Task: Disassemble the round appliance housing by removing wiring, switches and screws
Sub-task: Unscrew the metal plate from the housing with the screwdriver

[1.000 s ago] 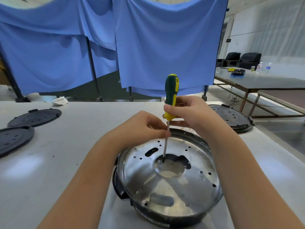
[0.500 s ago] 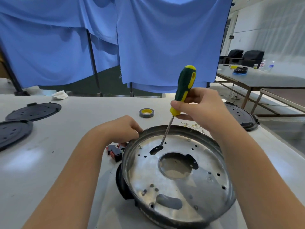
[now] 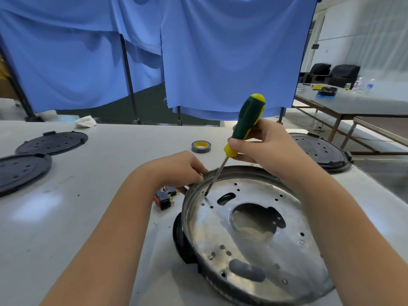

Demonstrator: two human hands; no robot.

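My right hand (image 3: 265, 146) is curled around the lower part of the screwdriver (image 3: 247, 124), thumb across the yellow collar, with the green and yellow handle rising above my fingers and tilted up to the right. Its thin metal shaft slants down and left, and the tip sits on a small screw (image 3: 204, 193) near the far left edge of the metal plate. My left hand (image 3: 181, 171) grips the far left rim of the round housing (image 3: 254, 235), fingers bent over the edge just beside the screwdriver tip.

The housing lies on the white bench (image 3: 77, 217) directly in front of me, its shiny perforated plate facing up, with a large round cut-out in the middle, an oval slot near the tip and another nearer to me, and a black outer shell showing along its left and near sides. Just left of the housing, below my left hand, two small black and red switches (image 3: 164, 198) lie on the bench. Beyond my hands a roll of tape (image 3: 201, 146) with a yellow core lies flat. Two black round covers (image 3: 33, 157) sit at the far left of the bench, another black round cover (image 3: 320, 151) at the right behind my right wrist. A crumpled white cloth (image 3: 86, 121) lies at the bench's back edge, and blue sheets (image 3: 198, 51) hang behind it.
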